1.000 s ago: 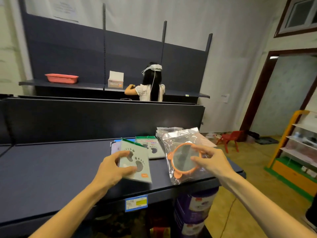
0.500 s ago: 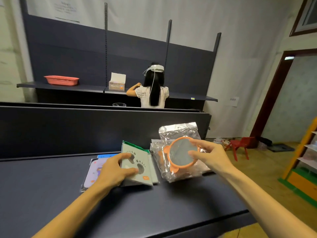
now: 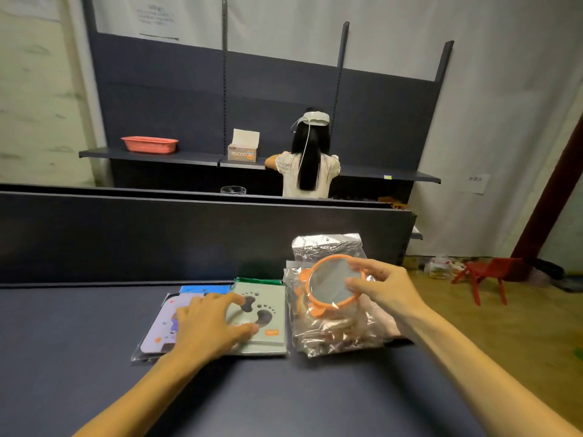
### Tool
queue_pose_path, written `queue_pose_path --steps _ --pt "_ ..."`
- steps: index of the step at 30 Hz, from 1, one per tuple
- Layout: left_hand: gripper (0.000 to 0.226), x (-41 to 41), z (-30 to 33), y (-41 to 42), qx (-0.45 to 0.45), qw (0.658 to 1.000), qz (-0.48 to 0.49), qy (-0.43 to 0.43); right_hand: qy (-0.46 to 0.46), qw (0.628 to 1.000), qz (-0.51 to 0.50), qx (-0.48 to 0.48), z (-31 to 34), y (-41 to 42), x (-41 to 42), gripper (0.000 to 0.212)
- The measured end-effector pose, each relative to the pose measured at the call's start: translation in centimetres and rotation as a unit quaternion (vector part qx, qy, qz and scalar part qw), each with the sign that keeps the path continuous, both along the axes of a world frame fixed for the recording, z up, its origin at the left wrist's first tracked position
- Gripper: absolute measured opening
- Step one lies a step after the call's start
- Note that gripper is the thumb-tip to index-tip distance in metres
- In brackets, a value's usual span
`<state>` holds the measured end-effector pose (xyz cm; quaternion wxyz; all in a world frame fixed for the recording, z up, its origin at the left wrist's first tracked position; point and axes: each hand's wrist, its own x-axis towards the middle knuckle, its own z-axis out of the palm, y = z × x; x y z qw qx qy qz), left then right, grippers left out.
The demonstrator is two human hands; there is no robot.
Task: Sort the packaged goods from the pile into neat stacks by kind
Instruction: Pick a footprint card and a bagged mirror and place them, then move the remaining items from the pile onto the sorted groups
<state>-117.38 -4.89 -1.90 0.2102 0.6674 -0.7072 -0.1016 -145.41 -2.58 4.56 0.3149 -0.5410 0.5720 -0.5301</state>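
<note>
Dark shelving (image 3: 94,357) fills the foreground, a low divider panel runs behind it, and further back a second person (image 3: 307,165) stands at another shelf with a red basket (image 3: 150,144) and a small carton (image 3: 243,149).

Starting at the left: a flat purple-white packet (image 3: 162,329) in a clear sleeve lies just outside the left hand (image 3: 208,328), partly under it, with a blue packet (image 3: 205,289) peeking out beyond the fingertips. The left hand itself comes down on the green paw-print packet (image 3: 268,313), thumb and fingers curled over its face and near edge, gripping it flat against the pile. That looks like squaring it onto the green-topped packets beneath, so the kinds line up.

Between the hands there's a narrow gap, then the crinkly clear bags (image 3: 331,335) heap up right beside the green stack.

Over to the right hand (image 3: 388,290): it pinches the orange-rimmed round mirror (image 3: 332,285) through its bag, fingers on the upper rim, thumb on the glass, tilting it up off the heap. My read is that it's being set on top of its own kind; slippery film could let it slide.

Far right of that hand, a red chair (image 3: 485,275) sits on the floor.
</note>
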Motion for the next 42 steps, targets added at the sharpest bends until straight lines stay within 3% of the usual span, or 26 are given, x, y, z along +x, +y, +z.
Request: queue_pose_path --steps 7,12,17,22,28,34,42 --pt "0.049 -1.5 1.2 1.3 -0.051 0.998 0.003 -0.039 0.088 0.996 0.022 0.0 -1.1 -1.0 -1.0 0.034" --pt "0.073 -2.8 1.9 2.4 -0.079 0.995 0.015 -0.059 0.213 0.977 0.03 -0.014 -0.8 -0.5 -1.5 0.035" --pt "0.041 -4.2 2.4 3.3 -0.094 0.994 0.017 -0.054 0.315 0.949 0.018 -0.029 -1.0 -0.8 -2.1 0.037" --pt "0.054 -4.8 3.0 3.8 -0.092 0.991 0.027 -0.094 0.401 0.916 -0.001 -0.015 -1.6 -1.1 -3.2 0.046" --pt "0.048 -5.7 3.7 4.4 -0.105 0.99 0.025 -0.087 0.426 0.904 -0.002 -0.05 -1.0 -0.7 -3.5 0.045" --pt "0.087 -5.4 4.2 6.6 -0.111 0.985 0.056 -0.118 0.448 0.888 0.029 -0.098 0.4 0.5 -2.2 0.044" --pt "0.078 -2.2 3.3 11.2 -0.088 0.976 0.108 -0.168 0.452 0.866 0.119 -0.177 0.0 2.2 3.1 0.048"
